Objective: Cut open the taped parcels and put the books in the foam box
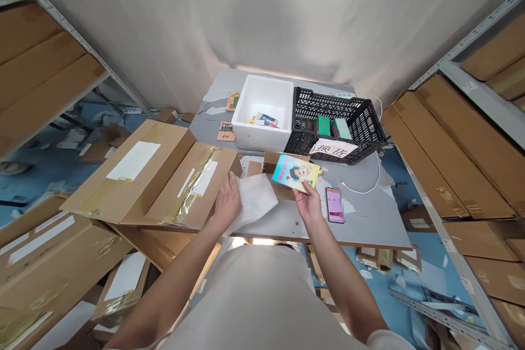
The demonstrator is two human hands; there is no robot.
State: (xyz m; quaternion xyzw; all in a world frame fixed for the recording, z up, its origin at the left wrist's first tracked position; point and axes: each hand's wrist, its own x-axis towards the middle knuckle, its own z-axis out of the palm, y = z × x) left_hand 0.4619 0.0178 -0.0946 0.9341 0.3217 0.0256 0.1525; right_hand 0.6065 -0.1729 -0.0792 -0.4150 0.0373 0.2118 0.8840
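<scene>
- Toward the near edge of the table (369, 227), a white sheet (256, 197) is grasped by the left hand (228, 198).
- Slightly beyond, a booklet (296, 171) is pinched by the right hand (308, 203), cover up, long axis running left-right.
- Behind, a black crate (365, 147) is seen.

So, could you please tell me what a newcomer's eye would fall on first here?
Probably the bright booklet in the right hand, over the middle of the table. Next might come the white sheet in the left hand, then the white tub and black crate side by side at the back.
</scene>
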